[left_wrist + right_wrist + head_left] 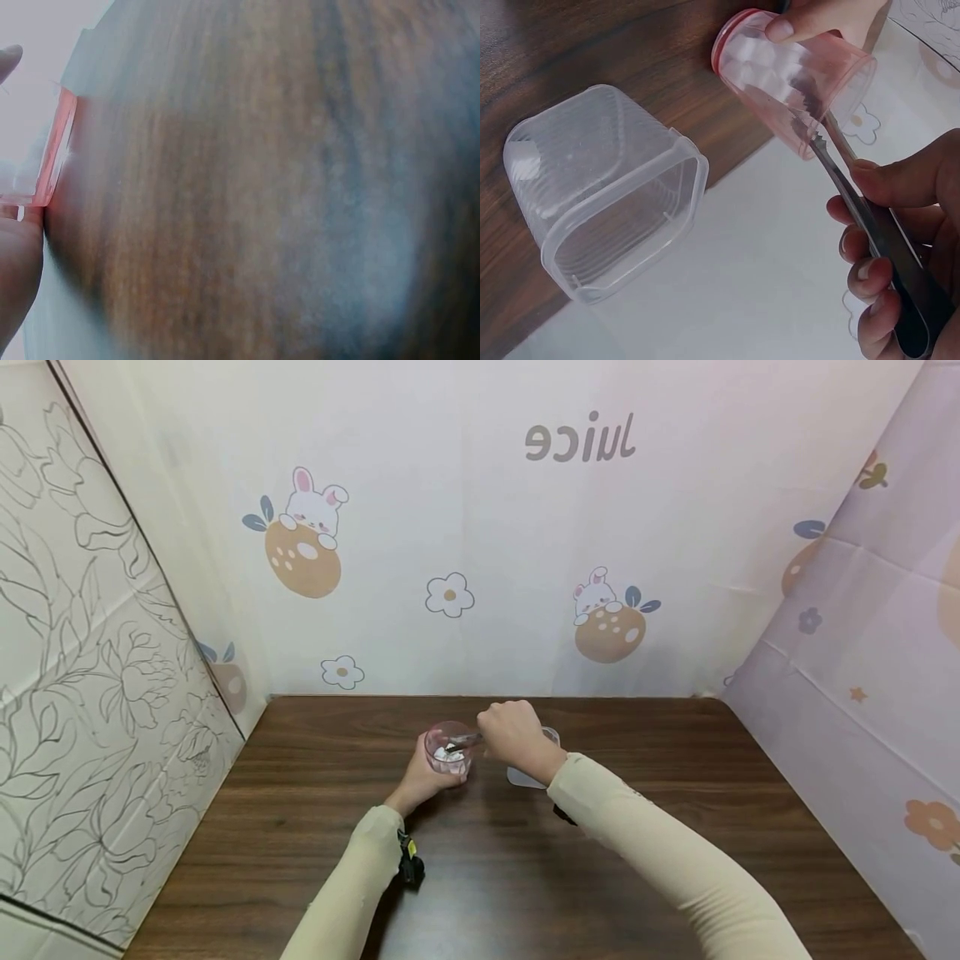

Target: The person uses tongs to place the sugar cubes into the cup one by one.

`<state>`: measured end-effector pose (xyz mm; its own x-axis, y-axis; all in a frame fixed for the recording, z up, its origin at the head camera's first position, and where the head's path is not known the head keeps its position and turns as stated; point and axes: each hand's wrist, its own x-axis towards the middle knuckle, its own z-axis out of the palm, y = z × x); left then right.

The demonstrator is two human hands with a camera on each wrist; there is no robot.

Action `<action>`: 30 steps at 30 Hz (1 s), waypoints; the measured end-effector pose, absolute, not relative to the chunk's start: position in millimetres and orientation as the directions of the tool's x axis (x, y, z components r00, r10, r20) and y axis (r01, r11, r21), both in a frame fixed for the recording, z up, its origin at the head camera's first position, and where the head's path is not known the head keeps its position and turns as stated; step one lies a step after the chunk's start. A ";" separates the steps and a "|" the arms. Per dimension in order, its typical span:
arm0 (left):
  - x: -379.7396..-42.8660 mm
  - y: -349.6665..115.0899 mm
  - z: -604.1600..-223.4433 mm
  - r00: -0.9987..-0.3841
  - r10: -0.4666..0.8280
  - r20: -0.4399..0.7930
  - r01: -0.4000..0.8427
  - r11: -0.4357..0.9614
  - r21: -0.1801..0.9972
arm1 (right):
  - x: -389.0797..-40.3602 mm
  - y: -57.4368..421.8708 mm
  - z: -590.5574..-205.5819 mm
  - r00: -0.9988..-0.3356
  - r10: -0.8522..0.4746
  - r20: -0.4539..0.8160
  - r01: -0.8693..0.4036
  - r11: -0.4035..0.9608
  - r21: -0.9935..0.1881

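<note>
A see-through pink cup (pixel 847 64) stands on the table with several white pieces (pixel 754 64) at its bottom. My left hand (pixel 426 778) grips it round the side, the thumb lying across the wall in the right wrist view. My right hand (pixel 516 737) holds metal tongs (pixel 849 191), thumb on one arm and fingers curled round the other. The toothed tips of the tongs reach in through the cup's mouth, slightly apart, above the white pieces. Only the cup's edge (pixel 58 146) and part of my left hand (pixel 19 262) show in the left wrist view.
Close to the cup's right stands a see-through plastic container (pixel 592 172) with ribbed walls, partly hidden by my right hand in the head view. Brown wood-grain covers the table (pixel 660 760). Patterned cloth walls (pixel 465 527) rise behind it and on both sides.
</note>
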<state>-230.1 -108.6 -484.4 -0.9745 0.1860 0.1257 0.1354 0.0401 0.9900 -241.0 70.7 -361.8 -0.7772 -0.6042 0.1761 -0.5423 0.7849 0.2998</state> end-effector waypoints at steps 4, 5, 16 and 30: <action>-229.2 -108.1 -481.8 -0.976 0.179 0.120 0.132 0.057 0.990 | -239.1 78.0 -354.1 -0.786 -0.590 0.184 -0.535 0.799 0.276; -229.2 -107.9 -481.5 -0.977 0.178 0.118 0.131 0.063 0.989 | -238.5 80.7 -352.0 -0.789 -0.586 0.183 -0.533 0.802 0.269; -238.9 -106.5 -500.5 -0.972 0.158 0.175 0.186 0.062 0.981 | -230.8 110.4 -333.1 -0.786 -0.571 0.236 -0.521 0.818 0.245; -247.0 -105.4 -517.7 -0.978 0.125 0.166 0.175 0.066 0.982 | -225.9 150.6 -320.2 -0.832 -0.514 0.207 -0.470 0.852 0.230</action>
